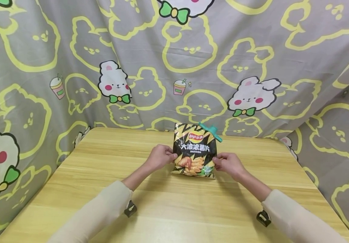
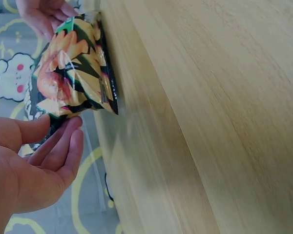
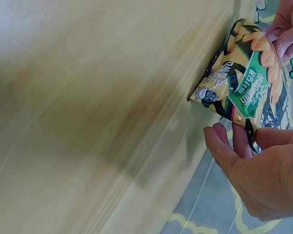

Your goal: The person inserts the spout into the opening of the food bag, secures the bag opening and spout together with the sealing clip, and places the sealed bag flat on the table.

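Note:
A black and yellow bag of potato chips (image 1: 192,152) stands upright over the table, its printed front facing me. Across its upper right corner sits a teal bag clip (image 1: 210,131), set at a slant. My left hand (image 1: 161,157) pinches the bag's left edge between thumb and fingers. On the opposite edge, lower down, my right hand (image 1: 230,164) pinches it the same way. In the left wrist view the bag (image 2: 71,68) bulges in the middle, its bottom seam close to the tabletop. The right wrist view shows a green label on the bag (image 3: 251,85) near my right thumb.
The light wooden table (image 1: 101,162) reaches back to a grey curtain (image 1: 150,44) printed with yellow outlines and white rabbits. Curtain also hangs at the left and right sides. Dark bands (image 1: 130,208) show beneath both sleeves.

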The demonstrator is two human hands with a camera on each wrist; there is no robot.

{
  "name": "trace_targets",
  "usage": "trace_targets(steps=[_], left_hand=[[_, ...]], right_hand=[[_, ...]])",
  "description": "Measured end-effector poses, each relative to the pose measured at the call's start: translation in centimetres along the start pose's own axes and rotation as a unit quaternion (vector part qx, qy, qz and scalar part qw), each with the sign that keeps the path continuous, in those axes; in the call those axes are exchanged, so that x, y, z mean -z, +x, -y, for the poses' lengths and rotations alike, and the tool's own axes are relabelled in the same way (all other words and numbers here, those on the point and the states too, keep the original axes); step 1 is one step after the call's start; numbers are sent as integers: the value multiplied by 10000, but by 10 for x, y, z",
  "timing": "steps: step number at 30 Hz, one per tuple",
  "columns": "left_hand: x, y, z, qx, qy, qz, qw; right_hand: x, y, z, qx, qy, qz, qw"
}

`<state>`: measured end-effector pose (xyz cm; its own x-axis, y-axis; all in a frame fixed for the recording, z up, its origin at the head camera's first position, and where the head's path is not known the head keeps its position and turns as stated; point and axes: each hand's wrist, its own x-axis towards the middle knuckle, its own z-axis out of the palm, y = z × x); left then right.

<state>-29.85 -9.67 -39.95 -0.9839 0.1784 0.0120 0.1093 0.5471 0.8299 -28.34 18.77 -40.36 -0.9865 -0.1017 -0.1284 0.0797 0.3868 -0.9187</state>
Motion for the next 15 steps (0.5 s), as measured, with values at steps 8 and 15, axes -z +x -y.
trace_targets(steps=[8,15], left_hand=[[-5,5,3,212,-223,-61,9995],[-7,6,4,243,-258,-55,9994]], right_hand=[[-1,6,0,-132,36,23,9999],[-4,10,-2,-377,116,58,9992]])
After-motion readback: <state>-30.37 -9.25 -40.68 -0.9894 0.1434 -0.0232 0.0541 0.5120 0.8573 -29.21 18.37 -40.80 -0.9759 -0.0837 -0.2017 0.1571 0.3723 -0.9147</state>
